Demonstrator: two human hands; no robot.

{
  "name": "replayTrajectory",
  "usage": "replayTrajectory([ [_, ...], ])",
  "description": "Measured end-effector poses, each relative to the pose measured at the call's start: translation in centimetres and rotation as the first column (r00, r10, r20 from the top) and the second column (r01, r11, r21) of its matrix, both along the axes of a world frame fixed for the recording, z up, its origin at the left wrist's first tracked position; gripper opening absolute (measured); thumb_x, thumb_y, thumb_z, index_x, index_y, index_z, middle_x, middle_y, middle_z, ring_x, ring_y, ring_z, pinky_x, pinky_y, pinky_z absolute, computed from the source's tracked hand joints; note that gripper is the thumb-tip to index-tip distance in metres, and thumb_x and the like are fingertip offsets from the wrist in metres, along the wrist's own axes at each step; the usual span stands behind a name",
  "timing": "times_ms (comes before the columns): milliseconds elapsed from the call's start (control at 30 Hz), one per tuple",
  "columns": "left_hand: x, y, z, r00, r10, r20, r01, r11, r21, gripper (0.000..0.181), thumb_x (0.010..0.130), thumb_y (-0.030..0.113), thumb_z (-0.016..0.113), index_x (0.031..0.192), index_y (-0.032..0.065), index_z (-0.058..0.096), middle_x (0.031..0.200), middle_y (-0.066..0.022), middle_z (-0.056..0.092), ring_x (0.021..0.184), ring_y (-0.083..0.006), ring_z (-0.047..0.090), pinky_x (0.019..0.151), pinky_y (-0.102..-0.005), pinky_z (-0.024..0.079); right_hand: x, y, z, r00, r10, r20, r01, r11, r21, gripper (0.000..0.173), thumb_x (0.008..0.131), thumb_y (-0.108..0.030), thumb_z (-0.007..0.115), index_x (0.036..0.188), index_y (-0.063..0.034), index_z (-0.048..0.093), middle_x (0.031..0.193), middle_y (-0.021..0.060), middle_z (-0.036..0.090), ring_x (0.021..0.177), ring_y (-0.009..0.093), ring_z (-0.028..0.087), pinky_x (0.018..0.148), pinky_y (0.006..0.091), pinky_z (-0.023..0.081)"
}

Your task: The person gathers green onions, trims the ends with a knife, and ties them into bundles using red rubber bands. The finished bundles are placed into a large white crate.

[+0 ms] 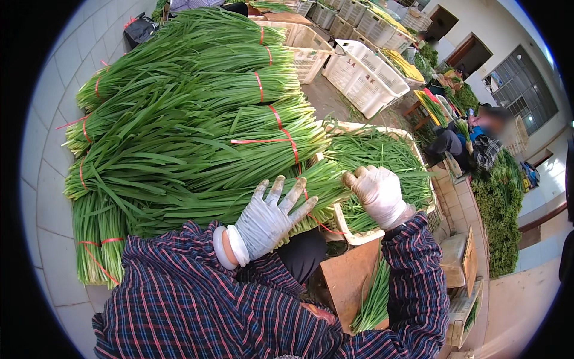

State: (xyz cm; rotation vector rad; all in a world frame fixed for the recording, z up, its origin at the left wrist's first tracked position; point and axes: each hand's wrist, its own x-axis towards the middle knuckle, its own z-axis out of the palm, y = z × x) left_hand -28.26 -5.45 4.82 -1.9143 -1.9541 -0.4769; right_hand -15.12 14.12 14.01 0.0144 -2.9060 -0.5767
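My left hand (268, 220), in a thin white glove with soiled fingertips, lies with fingers spread on the nearest bundle of garlic chives (326, 180). A red plastic tie (332, 229) rings that bundle, its loose tail hanging over the near side. At the bundle's pale cut ends, my gloved right hand (381, 195) has its fingers curled, thumb and forefinger touching the stem tips. Whether it pinches a stem is hidden. Beyond, more tied chive bundles (233, 85) lie stacked side by side, their stem ends facing right or left.
Right of the stack stands a crate (415, 148) of loose green leaves. Farther off are a white plastic crate (341, 67) and a beige crate (309, 56). Loose chives (374, 291) lie on a brown board (341, 278) by my right forearm. A person (475, 139) sits at right holding greens.
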Motion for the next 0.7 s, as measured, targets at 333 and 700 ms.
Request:
replayTrajectory([
  [333,0.5,-0.4,-1.1,0.999,0.021,-0.024,-0.022,1.0,-0.014,0.054,0.08,0.021,0.049,0.133,0.0213,0.041,0.141,-0.0153,0.031,0.117,-0.0401,0.043,0.093,-0.0531,0.037,-0.3,-1.5,1.3,0.998,0.007,0.061,-0.006,1.0,-0.002,0.011,0.069,-0.012,0.057,0.08,-0.0106,0.058,0.069,0.0077,0.054,0.066,0.026,0.06,0.055,0.0363,0.049],
  [700,0.2,-0.6,-0.8,0.999,-0.031,-0.038,0.029,0.999,-0.045,0.059,0.078,0.02,0.051,0.136,0.0216,0.037,0.143,-0.0139,0.028,0.119,-0.0404,0.04,0.095,-0.0531,0.035,4.5,3.1,1.1,0.99,-0.141,0.013,0.14,0.988,0.063,0.016,0.075,-0.006,0.054,0.088,-0.0131,0.058,0.072,0.0082,0.056,0.07,0.026,0.061,0.055,0.0353,0.05],
])
